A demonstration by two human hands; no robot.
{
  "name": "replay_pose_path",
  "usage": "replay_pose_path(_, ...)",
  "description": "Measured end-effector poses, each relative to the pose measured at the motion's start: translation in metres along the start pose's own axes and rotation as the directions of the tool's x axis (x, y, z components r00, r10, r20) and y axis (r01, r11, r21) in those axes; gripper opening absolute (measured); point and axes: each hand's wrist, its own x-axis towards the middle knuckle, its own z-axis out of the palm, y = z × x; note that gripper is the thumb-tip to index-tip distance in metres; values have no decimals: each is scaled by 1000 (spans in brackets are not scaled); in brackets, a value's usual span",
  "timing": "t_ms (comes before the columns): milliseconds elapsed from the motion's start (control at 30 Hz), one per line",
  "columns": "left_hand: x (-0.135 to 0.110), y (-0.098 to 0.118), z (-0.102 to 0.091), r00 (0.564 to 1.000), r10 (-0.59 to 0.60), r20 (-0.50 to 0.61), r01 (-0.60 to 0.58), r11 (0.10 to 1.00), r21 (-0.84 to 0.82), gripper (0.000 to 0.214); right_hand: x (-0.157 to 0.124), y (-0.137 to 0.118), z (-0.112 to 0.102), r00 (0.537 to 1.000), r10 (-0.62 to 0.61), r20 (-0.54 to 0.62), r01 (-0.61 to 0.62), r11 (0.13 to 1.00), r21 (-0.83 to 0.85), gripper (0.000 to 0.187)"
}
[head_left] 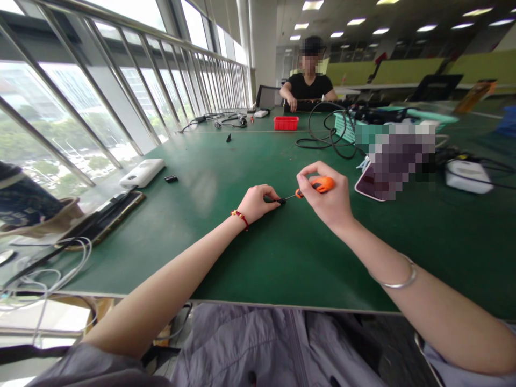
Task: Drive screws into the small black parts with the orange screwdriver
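Note:
An orange and black screwdriver point(324, 185) is gripped in my right hand point(331, 203), its thin metal shaft pointing left. The shaft's tip meets a small black part point(281, 201) that my left hand point(258, 204) pinches against the green table. Too little of this part shows to tell its kind. Farther left on the table lies a small black piece point(171, 178), and another small black piece point(229, 138) sits toward the back.
A red tray point(286, 123) and a teal basket point(344, 127) with black cables stand farther back. To the right, a phone point(373, 183) leans near a white adapter point(468, 176). On the left are a white power bank point(142, 172) and a dark phone point(107, 217). A person point(309, 83) sits opposite.

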Motion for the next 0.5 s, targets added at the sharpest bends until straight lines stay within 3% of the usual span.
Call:
replay_pose_path(67, 0, -1, 1, 1000, 1, -3, -1, 1000, -8, 4, 0, 2, 0, 999, -38, -21, 39, 999, 31, 17)
replay_pose_path(200, 0, -2, 2, 1000, 4, -6, -4, 1000, -3, 4, 1, 4, 2, 991, -88, -96, 93, 995, 40, 40)
replay_pose_path(300, 0, -3, 2, 1000, 12, -5, -12, 1000, 5, 4, 2, 3, 1, 999, -16, -43, 16, 1000, -16, 21)
replay_pose_path(367, 1, -3, 1, 1000, 14, -7, -14, 1000, 14, 4, 6, 6, -1, 999, -25, -36, 23, 999, -42, 26)
replay_pose_path(500, 1, -3, 1, 1000, 18, -8, -18, 999, 27, 4, 21, 32, -12, 949, -170, -265, 149, 984, -97, 34)
